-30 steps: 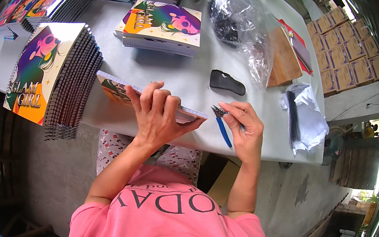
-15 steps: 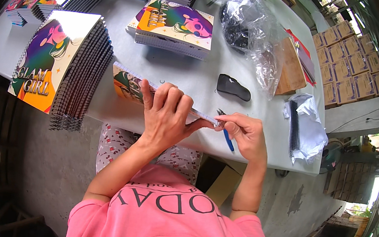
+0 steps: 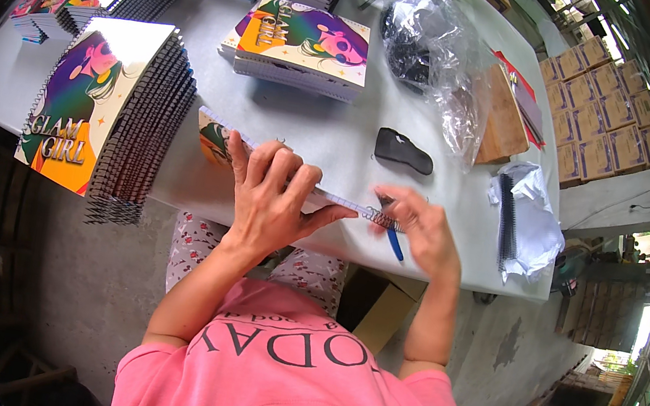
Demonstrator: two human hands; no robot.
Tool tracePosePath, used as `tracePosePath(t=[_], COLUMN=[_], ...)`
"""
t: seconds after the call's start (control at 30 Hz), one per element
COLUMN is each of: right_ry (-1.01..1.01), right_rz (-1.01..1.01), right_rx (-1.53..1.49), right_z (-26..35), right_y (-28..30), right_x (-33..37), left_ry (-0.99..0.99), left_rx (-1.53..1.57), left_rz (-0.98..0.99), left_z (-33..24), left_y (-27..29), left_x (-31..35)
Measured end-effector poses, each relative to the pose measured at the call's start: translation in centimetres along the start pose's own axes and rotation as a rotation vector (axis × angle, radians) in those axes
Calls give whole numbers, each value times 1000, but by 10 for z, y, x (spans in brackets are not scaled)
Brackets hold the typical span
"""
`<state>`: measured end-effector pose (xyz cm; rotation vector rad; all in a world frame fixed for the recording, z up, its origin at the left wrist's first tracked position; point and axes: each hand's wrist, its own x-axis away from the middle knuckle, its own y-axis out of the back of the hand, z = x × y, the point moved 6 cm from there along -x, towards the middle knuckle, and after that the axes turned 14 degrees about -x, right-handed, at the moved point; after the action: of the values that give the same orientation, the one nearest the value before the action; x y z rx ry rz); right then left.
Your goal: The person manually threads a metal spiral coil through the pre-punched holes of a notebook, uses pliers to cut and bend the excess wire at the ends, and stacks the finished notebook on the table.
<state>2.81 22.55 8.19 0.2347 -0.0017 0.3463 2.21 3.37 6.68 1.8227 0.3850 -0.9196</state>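
My left hand [image 3: 268, 198] grips a notebook [image 3: 214, 140] with a colourful cover, tilted up on its edge at the front of the table. A wire spiral coil [image 3: 379, 217] sticks out past the notebook's right end. Beside that coil is my right hand [image 3: 430, 235], its fingers smeared by motion, so whether they pinch the wire cannot be seen. Partly behind the coil and this hand lies a cutting tool with a blue handle [image 3: 395, 246], its dark jaws pointing away from me.
Spiral-bound notebooks [image 3: 85, 106] are stacked at left, with more piles behind. Another notebook stack [image 3: 299, 46] sits mid-table. To the right are a dark pouch-like object [image 3: 404, 151], a clear plastic bag [image 3: 448, 69], a wooden block [image 3: 501, 120] and black coils [image 3: 506, 223] on crumpled paper [image 3: 538, 228].
My right hand has drawn back slightly from the notebook's end and is blurred. More of the coil now shows there. The left hand has shifted slightly left, still gripping the notebook.
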Motion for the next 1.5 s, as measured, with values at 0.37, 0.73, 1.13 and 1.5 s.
tracePosePath(t=[0.37,0.73,1.13,1.5], right_ry=[192,487,581,147], right_rz=[-433,147,243,-161], right_rx=[-42,-748,-822,-129], right_z=[-79,-11,19,8], right_y=[68,-6,-15,-18], right_x=[-29,-26,-46,-77], left_ry=[-85,-47,24,36], left_rx=[39,85,274,149], left_rz=[7,57,21,29], left_z=[3,3,14,54], left_y=[13,10,5,12], left_x=[2,-3,-7,-28])
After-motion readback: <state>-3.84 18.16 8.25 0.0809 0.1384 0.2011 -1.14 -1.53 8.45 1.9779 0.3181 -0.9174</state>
